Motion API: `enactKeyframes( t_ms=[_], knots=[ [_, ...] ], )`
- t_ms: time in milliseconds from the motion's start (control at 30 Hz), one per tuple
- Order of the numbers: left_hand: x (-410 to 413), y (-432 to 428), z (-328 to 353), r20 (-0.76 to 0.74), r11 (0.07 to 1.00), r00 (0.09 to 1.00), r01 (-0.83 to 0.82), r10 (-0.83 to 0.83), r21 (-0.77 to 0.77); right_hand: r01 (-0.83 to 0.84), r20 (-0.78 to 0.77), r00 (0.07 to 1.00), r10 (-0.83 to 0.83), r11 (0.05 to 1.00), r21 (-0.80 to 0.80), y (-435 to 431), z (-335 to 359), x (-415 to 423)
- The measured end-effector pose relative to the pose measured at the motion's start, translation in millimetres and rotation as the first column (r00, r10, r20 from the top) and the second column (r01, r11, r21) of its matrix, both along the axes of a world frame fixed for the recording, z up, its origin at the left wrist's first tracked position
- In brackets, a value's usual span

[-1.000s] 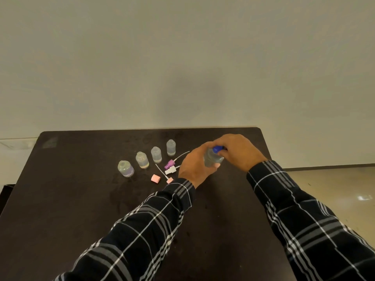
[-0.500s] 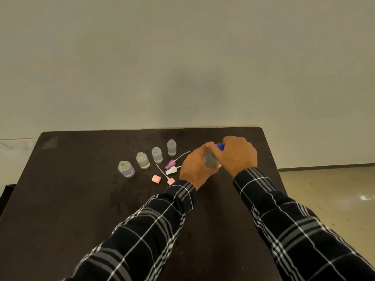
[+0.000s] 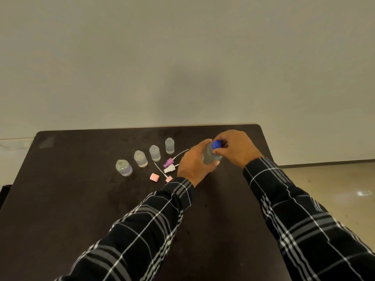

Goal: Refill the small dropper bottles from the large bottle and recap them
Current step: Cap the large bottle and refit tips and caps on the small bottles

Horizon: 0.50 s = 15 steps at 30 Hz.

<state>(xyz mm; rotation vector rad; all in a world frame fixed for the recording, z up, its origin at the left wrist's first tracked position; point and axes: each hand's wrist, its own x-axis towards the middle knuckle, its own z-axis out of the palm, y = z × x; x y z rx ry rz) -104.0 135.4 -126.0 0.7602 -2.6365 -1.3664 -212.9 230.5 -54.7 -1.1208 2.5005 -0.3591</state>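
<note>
My left hand grips the body of the large clear bottle on the dark table. My right hand pinches its blue cap from the right. Several small uncapped bottles stand in a diagonal row to the left: one with a purple base, one with a cream base, and two more. Their dropper caps lie loose beside them: a purple one, a white one, and two pink pieces.
The table's far edge meets a plain wall. Its right edge runs close behind my right forearm, with tiled floor beyond. Bare dark tabletop spreads to the left and toward me.
My right hand has shifted on the blue cap, swinging around it and back, while my left hand kept its hold on the bottle. The small bottles and caps have not moved.
</note>
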Motion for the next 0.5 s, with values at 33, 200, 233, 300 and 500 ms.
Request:
enactKeyframes(
  t_ms=[33,200,233,300,500],
  knots=[
    [-4,-2,1,0.047,1.000,0.999,0.010,-0.010,-0.015,0.010,0.009,1.000,-0.010,1.000,-0.002,0,0,0],
    [-4,1,6,0.174,1.000,0.985,0.011,-0.009,-0.011,0.168,0.028,0.986,-0.167,0.982,-0.083,3,-9,11],
    [-10,1,9,0.226,1.000,0.974,0.008,-0.001,-0.028,0.219,0.030,0.976,-0.217,0.968,-0.121,3,-13,14],
    [-24,1,14,0.342,1.000,0.940,0.000,0.006,-0.018,0.327,0.048,0.945,-0.324,0.925,-0.192,1,-20,21],
    [4,6,-14,-0.041,0.986,0.988,-0.149,0.152,0.070,0.481,0.072,0.875,-0.478,0.844,-0.240,-10,-42,36]
  ],
)
